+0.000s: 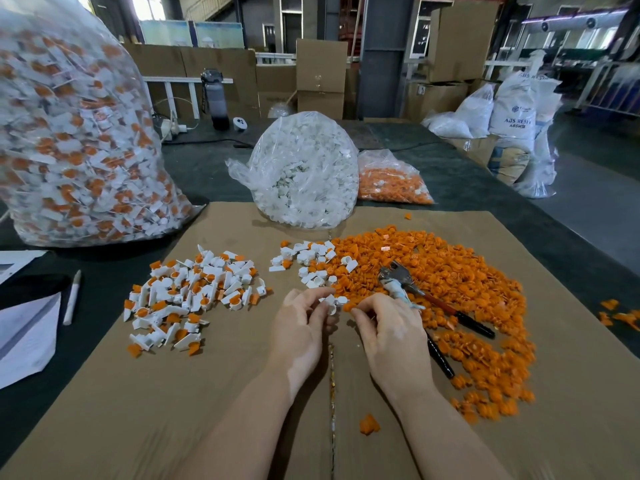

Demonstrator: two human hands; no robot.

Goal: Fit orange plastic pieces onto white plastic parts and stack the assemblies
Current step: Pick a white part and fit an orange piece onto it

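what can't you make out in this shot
Head view, the only one:
- What the right hand pinches: its curled fingers hide it.
- Left hand grip on the white part: fingers cover the contact.
- Pliers: the right hand hides their middle.
- Big bag: cut off by the left edge and blurred.

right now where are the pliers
In the head view the pliers lie right of centre on the cardboard sheet, across the loose orange pieces, just beyond the right hand.

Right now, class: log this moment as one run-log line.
left hand: holds white part | right hand: pinches orange piece | pliers: on orange heap
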